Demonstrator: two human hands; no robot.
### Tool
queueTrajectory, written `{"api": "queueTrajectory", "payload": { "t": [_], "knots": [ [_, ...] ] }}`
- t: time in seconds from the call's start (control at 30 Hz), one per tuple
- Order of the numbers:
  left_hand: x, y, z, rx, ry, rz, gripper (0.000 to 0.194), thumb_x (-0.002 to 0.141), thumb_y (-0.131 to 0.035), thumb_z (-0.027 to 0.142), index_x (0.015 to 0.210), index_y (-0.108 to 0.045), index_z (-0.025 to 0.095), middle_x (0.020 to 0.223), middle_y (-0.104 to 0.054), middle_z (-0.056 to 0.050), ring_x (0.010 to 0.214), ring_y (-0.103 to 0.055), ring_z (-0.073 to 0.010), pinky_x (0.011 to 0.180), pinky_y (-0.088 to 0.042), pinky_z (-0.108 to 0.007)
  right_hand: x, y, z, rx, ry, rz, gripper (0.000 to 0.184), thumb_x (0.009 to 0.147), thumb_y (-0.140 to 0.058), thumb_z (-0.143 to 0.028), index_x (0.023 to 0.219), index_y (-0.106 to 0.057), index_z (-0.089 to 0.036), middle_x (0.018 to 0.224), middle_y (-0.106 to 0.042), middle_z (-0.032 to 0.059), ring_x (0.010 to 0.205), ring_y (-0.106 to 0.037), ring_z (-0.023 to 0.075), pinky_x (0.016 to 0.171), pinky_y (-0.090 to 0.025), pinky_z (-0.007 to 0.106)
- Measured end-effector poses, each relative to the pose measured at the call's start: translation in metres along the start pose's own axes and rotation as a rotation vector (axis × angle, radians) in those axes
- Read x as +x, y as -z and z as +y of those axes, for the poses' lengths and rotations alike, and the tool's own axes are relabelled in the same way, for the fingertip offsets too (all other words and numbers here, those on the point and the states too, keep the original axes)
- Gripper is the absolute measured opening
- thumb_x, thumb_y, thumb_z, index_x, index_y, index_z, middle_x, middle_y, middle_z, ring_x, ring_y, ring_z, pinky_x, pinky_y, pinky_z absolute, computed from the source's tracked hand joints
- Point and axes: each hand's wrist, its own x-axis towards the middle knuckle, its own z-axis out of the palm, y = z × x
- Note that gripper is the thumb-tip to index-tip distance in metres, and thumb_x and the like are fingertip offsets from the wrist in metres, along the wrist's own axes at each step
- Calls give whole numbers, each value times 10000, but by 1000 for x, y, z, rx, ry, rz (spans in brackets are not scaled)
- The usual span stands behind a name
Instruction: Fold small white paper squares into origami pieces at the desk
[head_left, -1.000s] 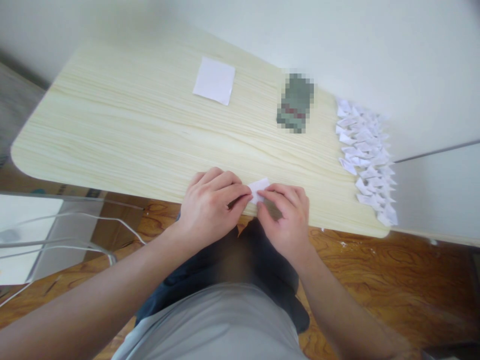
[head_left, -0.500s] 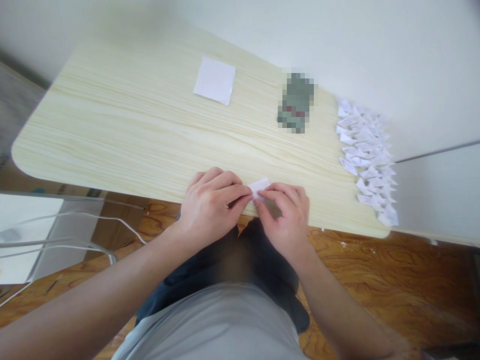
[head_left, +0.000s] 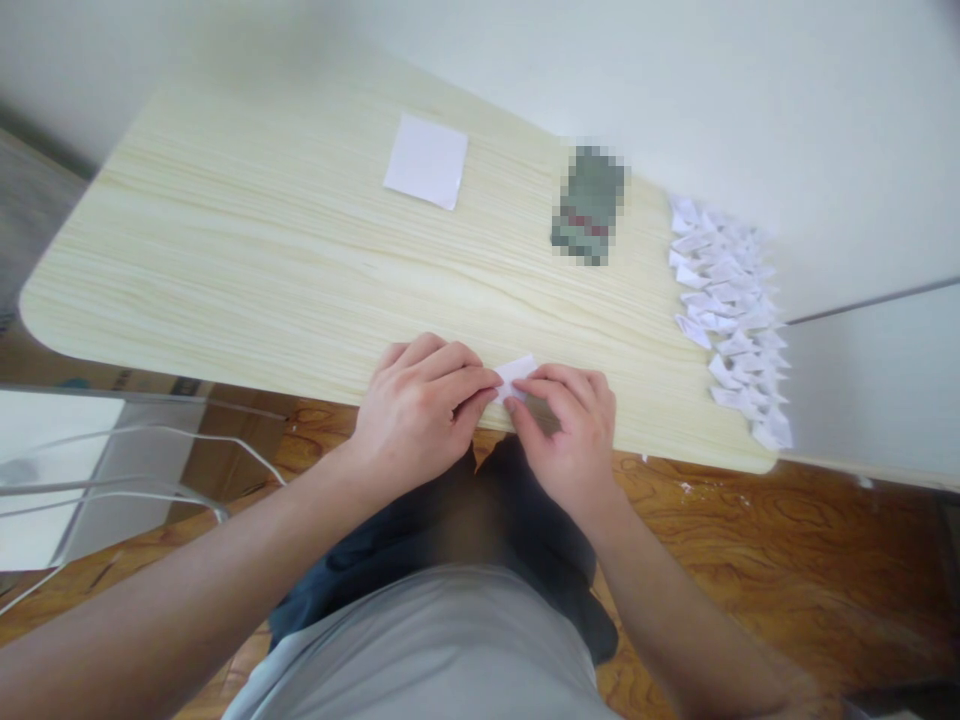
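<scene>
A small folded piece of white paper (head_left: 516,371) is pinched between my two hands close to the table's front edge. My left hand (head_left: 424,405) grips its left side between thumb and fingers, with the back of the hand facing up. On the right side, the thumb and index finger of my right hand (head_left: 571,415) close on the same paper. The fingertips of both hands are a short way apart, and they cover part of the folds.
A square stack of white paper (head_left: 426,162) lies toward the back of the pale wooden table (head_left: 225,250). Right of it is a blurred-out green item (head_left: 591,205). Several folded white paper figures (head_left: 727,290) crowd the right end by the wall. White cables (head_left: 172,432) run at lower left.
Both hands keep hold of the folded paper in nearly the same place. The left fingertips have drawn back slightly to the left, and the whole view has shifted a little.
</scene>
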Motion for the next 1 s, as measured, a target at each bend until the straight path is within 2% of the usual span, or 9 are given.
{"api": "queueTrajectory", "payload": {
  "t": [0.13, 0.37, 0.57, 0.77, 1.0],
  "knots": [
    [-1, 2, -2, -14, -4, -19, 194, 968, -593, 243, 1077, -752, 269, 1022, -749, -35, 971, -625, -242, 843, -452, -411, -1, 1, 1, -1, -5, -16, 143, 942, -714, -320, 1079, -755, -301, 1165, -730, 38, 1085, -595, 266, 978, -439, 480],
    [-3, 4, -5, -23, -42, -32, 218, 958, -572, 182, 1022, -763, 266, 1020, -734, -47, 961, -604, -237, 823, -449, -401, -1, 7, 3, 17, 12, -59, 179, 960, -688, -291, 1128, -748, -308, 1193, -721, 33, 1118, -594, 263, 1004, -448, 481],
    [-5, 4, -6, -26, -80, -28, 316, 940, -569, 146, 1115, -774, 311, 1006, -715, -48, 954, -584, -229, 831, -444, -400, 0, 13, 5, 42, 28, -93, 225, 941, -698, -244, 1151, -746, -306, 1211, -713, 35, 1132, -594, 262, 994, -464, 479],
    [-7, 5, -4, 50, -74, 2, 273, 931, -602, 176, 1071, -788, 320, 1028, -720, -46, 991, -595, -245, 866, -427, -429, 0, 14, 4, 42, 29, -89, 233, 929, -705, -232, 1148, -746, -297, 1210, -715, 32, 1123, -592, 259, 992, -465, 474],
    [-22, 8, 3, 63, -83, 31, 274, 914, -651, 212, 1135, -771, 321, 1099, -738, -58, 1082, -609, -268, 940, -428, -468, 4, 14, 2, 10, 46, -53, 218, 915, -696, -191, 1103, -751, -286, 1175, -716, 44, 1121, -586, 269, 987, -463, 478]
  ]
}}
